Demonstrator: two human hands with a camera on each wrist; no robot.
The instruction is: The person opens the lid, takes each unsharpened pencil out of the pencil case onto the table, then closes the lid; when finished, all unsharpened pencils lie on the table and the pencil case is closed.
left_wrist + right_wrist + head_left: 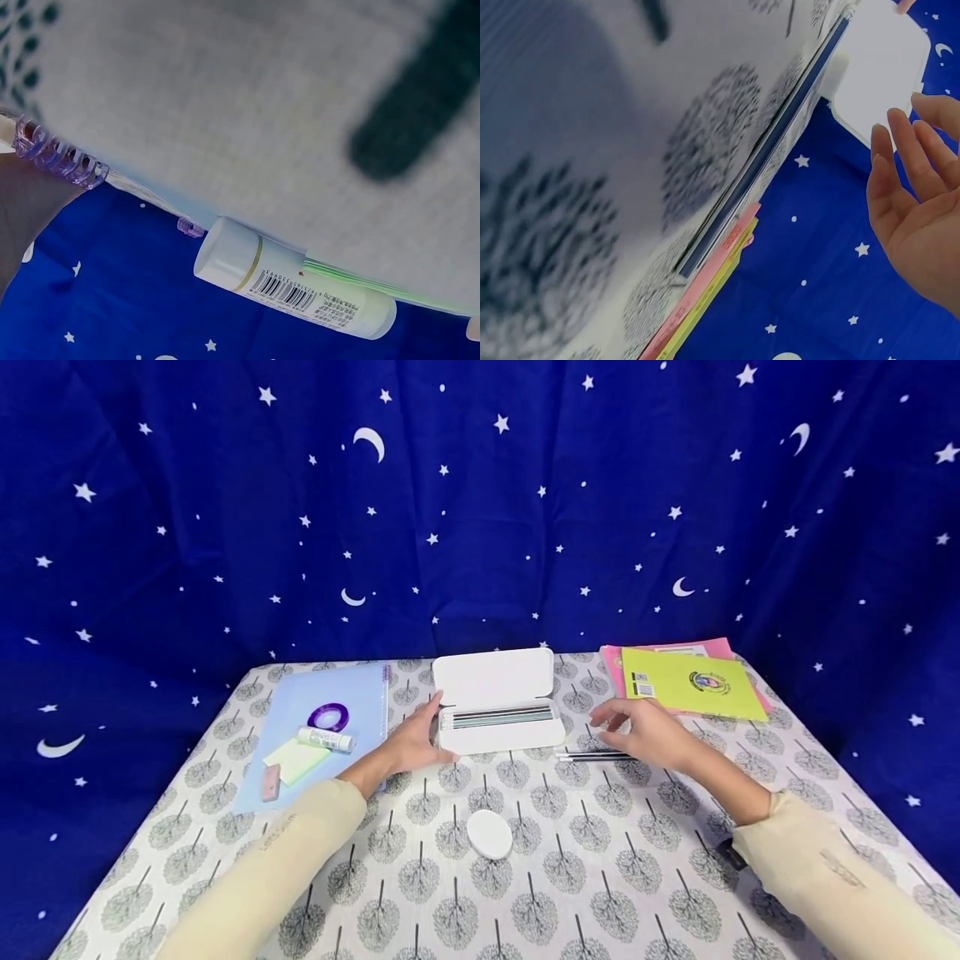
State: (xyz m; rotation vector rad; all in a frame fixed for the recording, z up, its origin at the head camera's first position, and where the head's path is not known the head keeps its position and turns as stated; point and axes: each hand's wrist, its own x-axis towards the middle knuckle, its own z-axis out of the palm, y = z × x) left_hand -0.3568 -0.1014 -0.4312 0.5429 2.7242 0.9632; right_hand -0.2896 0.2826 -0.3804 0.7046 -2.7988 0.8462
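Note:
A white pencil case (501, 739) stands with its lid (493, 678) raised, and several pencils (502, 717) lie inside it. My left hand (411, 743) is at the case's left end, thumb near the front corner and fingers by the hinge. To the right, my right hand (651, 733) hovers by several dark pencils (596, 757) lying on the cloth. Its fingers are loosely bent with nothing between them; in the right wrist view the hand (922, 210) appears with its palm bare.
At left, a light blue spiral notebook (300, 689) carries purple tape (328, 717), a glue stick (326, 739), sticky notes (296, 762) and a pink eraser (271, 782). A white oval object (490, 834) lies in front. Yellow-green (686, 685) and pink booklets (612, 667) lie back right.

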